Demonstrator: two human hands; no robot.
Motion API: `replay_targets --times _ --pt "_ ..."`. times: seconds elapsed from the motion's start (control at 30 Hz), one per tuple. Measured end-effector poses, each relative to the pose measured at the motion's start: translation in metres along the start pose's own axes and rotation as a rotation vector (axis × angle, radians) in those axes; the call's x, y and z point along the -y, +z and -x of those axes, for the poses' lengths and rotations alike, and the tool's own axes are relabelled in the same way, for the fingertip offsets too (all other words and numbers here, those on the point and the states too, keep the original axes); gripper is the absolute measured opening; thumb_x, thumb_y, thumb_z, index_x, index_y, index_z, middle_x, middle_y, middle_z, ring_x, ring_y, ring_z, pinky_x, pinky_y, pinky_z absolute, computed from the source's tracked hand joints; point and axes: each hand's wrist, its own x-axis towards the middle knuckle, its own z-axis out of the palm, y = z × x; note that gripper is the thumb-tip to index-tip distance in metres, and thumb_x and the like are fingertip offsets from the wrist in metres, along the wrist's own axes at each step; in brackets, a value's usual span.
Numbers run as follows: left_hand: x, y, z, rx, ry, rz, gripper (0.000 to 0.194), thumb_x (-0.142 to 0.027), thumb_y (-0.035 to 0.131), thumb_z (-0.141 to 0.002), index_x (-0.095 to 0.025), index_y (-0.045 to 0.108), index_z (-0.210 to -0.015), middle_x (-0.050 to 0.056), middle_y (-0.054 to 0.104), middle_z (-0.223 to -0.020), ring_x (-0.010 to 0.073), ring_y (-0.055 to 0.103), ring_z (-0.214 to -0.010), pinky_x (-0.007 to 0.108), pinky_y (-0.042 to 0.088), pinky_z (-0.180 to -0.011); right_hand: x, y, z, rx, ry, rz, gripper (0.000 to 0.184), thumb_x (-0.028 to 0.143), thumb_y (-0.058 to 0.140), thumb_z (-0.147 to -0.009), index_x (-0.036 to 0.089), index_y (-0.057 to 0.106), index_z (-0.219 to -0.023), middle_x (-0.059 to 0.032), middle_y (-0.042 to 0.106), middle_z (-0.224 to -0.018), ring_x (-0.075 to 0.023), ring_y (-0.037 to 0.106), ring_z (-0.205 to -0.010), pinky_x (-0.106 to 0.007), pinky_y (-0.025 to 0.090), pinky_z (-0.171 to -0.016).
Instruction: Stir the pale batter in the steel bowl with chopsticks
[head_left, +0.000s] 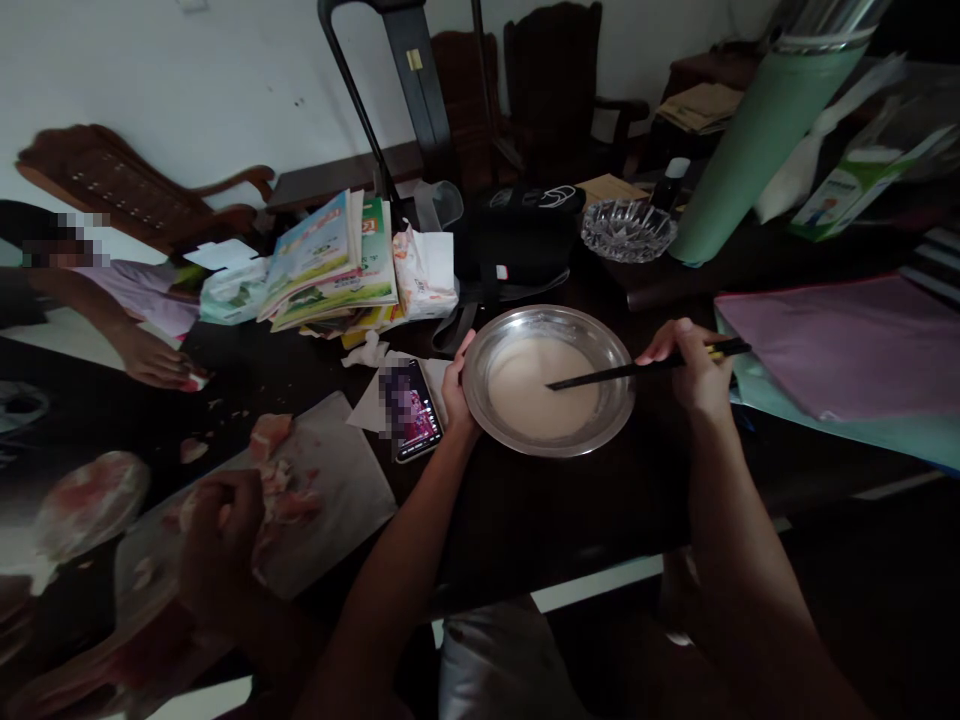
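A round metal bowl (551, 447) stands before me on the dark table, holding a pale, creamy liquid (525, 400). Its left rim is gripped by my left hand (459, 388), whose fingers are mostly behind the bowl. On the right, my right hand (697, 365) is closed round dark chopsticks (600, 377), which slant leftward over the rim. Their tips reach the liquid near the middle of the bowl. Just left of my left hand lies a phone (414, 415) with a lit screen, on white paper (367, 405).
At left, another person's hand (225, 510) is over reddish pieces (292, 500) on a pale sheet (352, 480); a second person's hand (154, 358) is beyond. Books (322, 260), a black bag (517, 240), a glass ashtray (628, 230), a green flask (765, 150) and a pink folder (847, 340) surround the bowl.
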Motion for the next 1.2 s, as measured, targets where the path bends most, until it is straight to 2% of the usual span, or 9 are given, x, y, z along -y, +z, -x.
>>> replay_targets --times 0.13,0.3,0.4,0.53,0.67,0.83,0.97,1.1,1.2 --pt "0.001 -0.002 -0.001 0.011 0.011 -0.03 0.038 -0.031 0.054 -0.084 -0.02 0.076 -0.113 0.005 0.074 -0.125 0.0262 0.057 -0.132 0.036 0.039 -0.113 0.002 -0.001 0.002 0.141 0.026 -0.045 0.047 0.051 0.061 -0.092 0.023 0.063 -0.054 -0.0015 0.066 -0.055 -0.0164 0.06 -0.055 -0.033 0.047 -0.062" --pt "0.002 -0.004 -0.001 0.023 0.032 -0.061 0.038 -0.033 0.056 -0.083 -0.021 0.076 -0.113 0.005 0.073 -0.127 0.0255 0.056 -0.133 0.035 0.038 -0.114 0.003 0.011 0.003 0.32 0.084 0.08 0.033 0.052 0.071 -0.085 0.024 0.072 -0.067 -0.0023 0.075 -0.073 -0.0193 0.07 -0.073 -0.034 0.053 -0.073" --pt "0.0 -0.002 0.0 0.011 0.025 -0.064 0.038 -0.033 0.056 -0.083 -0.021 0.076 -0.112 0.004 0.073 -0.127 0.0262 0.055 -0.134 0.035 0.039 -0.114 0.0 0.01 0.001 0.2 0.06 0.143 0.032 0.052 0.071 -0.085 0.024 0.072 -0.069 -0.0024 0.075 -0.075 -0.0204 0.071 -0.078 -0.035 0.053 -0.077" --pt "-0.001 0.0 0.001 0.0 0.014 -0.048 0.034 -0.031 0.056 -0.082 -0.021 0.077 -0.106 0.003 0.074 -0.125 0.0263 0.055 -0.134 0.035 0.039 -0.114 -0.003 -0.002 -0.001 -0.015 0.003 0.083 0.046 0.052 0.059 -0.093 0.024 0.062 -0.056 -0.0011 0.066 -0.058 -0.0176 0.063 -0.059 -0.035 0.049 -0.067" --pt "-0.001 0.001 0.001 -0.017 0.022 -0.047 0.032 -0.033 0.058 -0.08 -0.022 0.076 -0.103 0.004 0.074 -0.124 0.0275 0.053 -0.136 0.036 0.039 -0.114 0.001 -0.005 0.001 0.11 0.032 -0.045 0.046 0.048 0.059 -0.093 0.025 0.061 -0.054 -0.0012 0.064 -0.054 -0.0175 0.059 -0.054 -0.036 0.045 -0.06" --pt "0.0 0.0 0.001 -0.002 0.016 -0.061 0.037 -0.035 0.062 -0.078 -0.022 0.075 -0.11 0.004 0.073 -0.125 0.0279 0.052 -0.137 0.036 0.038 -0.115 0.005 0.012 0.003 0.317 0.084 0.071 0.039 0.056 0.068 -0.085 0.024 0.07 -0.064 -0.0033 0.072 -0.068 -0.0202 0.068 -0.071 -0.036 0.052 -0.072" --pt "-0.001 0.001 0.002 -0.003 0.011 -0.053 0.038 -0.035 0.061 -0.079 -0.021 0.074 -0.112 0.005 0.073 -0.126 0.0282 0.053 -0.136 0.036 0.039 -0.113 0.001 0.013 0.001 0.177 0.056 0.135 0.039 0.059 0.068 -0.084 0.024 0.07 -0.067 -0.0032 0.075 -0.073 -0.0208 0.07 -0.077 -0.037 0.053 -0.078" --pt "-0.001 0.0 0.002 0.004 0.005 -0.037 0.038 -0.033 0.06 -0.08 -0.02 0.075 -0.112 0.006 0.073 -0.127 0.0278 0.055 -0.135 0.035 0.039 -0.113 -0.004 0.0 -0.002 -0.047 0.026 0.084 0.049 0.06 0.061 -0.088 0.024 0.062 -0.055 -0.0018 0.066 -0.057 -0.0186 0.064 -0.059 -0.036 0.051 -0.068" --pt "0.0 0.0 0.001 0.003 0.001 -0.042 0.037 -0.031 0.059 -0.081 -0.021 0.075 -0.112 0.005 0.073 -0.126 0.0267 0.055 -0.134 0.035 0.039 -0.113 -0.003 -0.005 -0.001 0.027 0.032 0.001 0.051 0.057 0.061 -0.09 0.024 0.06 -0.052 -0.001 0.062 -0.052 -0.0167 0.059 -0.053 -0.034 0.047 -0.061"
